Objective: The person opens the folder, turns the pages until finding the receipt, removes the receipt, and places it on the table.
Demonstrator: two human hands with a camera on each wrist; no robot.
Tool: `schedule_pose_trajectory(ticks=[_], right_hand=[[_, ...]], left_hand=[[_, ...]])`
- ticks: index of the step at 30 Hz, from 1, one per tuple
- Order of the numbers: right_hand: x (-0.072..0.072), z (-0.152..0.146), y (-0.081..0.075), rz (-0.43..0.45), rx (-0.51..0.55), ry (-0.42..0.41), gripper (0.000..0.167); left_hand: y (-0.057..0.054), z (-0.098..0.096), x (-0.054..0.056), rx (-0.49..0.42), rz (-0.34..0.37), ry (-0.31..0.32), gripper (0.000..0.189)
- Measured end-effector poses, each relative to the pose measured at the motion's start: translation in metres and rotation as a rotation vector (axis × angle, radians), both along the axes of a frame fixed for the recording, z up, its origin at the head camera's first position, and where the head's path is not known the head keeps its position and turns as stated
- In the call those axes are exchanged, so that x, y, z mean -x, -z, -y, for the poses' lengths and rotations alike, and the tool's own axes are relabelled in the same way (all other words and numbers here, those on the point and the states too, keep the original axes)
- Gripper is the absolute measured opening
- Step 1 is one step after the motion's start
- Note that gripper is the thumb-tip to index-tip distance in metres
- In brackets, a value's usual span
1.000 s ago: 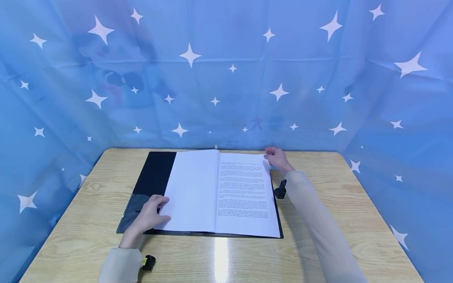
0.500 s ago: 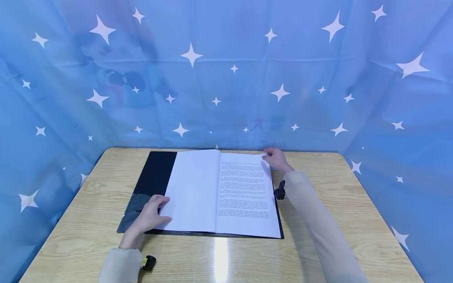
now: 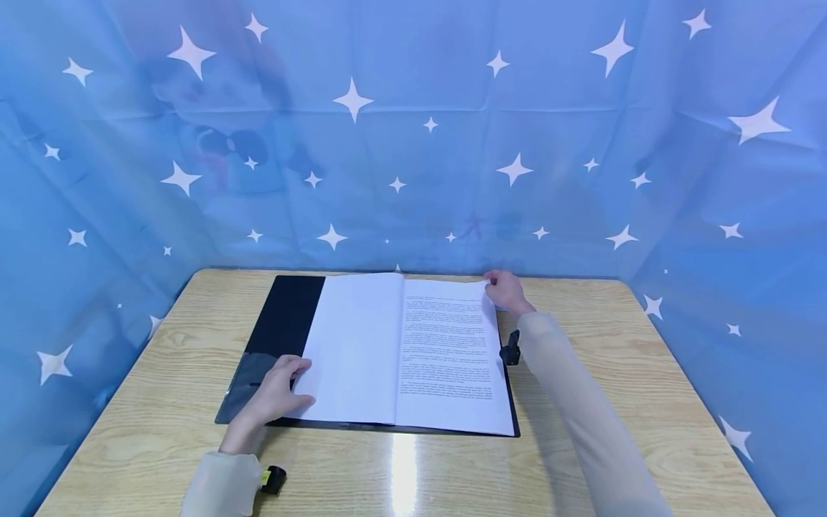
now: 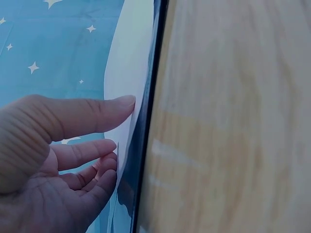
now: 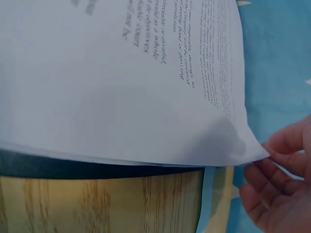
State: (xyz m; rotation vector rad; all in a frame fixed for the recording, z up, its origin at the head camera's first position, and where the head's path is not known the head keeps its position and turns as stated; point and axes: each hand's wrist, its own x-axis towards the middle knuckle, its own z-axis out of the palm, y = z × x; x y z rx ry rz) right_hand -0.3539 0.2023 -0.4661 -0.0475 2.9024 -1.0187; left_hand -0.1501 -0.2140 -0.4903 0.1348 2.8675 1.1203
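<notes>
A black folder (image 3: 291, 309) lies spread on the table, with a stack of papers in it turned like a book. Its left page (image 3: 355, 345) is blank and its right page (image 3: 452, 413) carries printed text. At the far right corner my right hand (image 3: 507, 292) pinches the printed page between thumb and finger. The right wrist view shows this corner (image 5: 252, 154) drawn to a slight peak. My left hand (image 3: 274, 393) rests along the blank page's left edge. Its thumb (image 4: 116, 109) touches the paper, and its other fingers are loosely bent at the edge.
The wooden table (image 3: 620, 409) extends past the folder on both sides and in front. A blue curtain (image 3: 420, 165) with white stars hangs right behind the table's far edge. A clear pocket (image 3: 242, 388) covers the folder's near left corner.
The right fingers have shifted very slightly at the page corner. My left hand and the folder stay in place; the head view has drifted a little.
</notes>
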Motion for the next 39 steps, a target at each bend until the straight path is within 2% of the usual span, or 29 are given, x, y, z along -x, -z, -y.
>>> schedule_pose_trajectory(ticks=[9, 13, 18, 21, 29, 39], right_hand=[[0.0, -0.002, 0.002, -0.032, -0.04, -0.003, 0.034], [-0.001, -0.003, 0.002, -0.071, -0.066, 0.014, 0.03], [-0.005, -0.003, -0.004, -0.094, 0.02, 0.026, 0.019], [-0.008, -0.003, -0.007, -0.064, 0.111, 0.018, 0.015], [-0.014, -0.002, -0.015, 0.033, 0.25, -0.002, 0.014], [-0.021, 0.001, -0.018, 0.128, 0.284, -0.003, 0.023]], left_hand=[[-0.001, -0.001, -0.001, -0.004, 0.011, -0.009, 0.058], [0.0, 0.0, 0.0, -0.002, 0.004, -0.004, 0.058], [0.001, 0.0, 0.001, -0.001, 0.002, 0.0, 0.058], [0.001, 0.0, 0.002, 0.0, 0.004, 0.001, 0.058], [0.002, 0.002, 0.003, 0.007, -0.007, 0.013, 0.058], [0.001, 0.001, 0.001, 0.012, 0.012, 0.003, 0.058]])
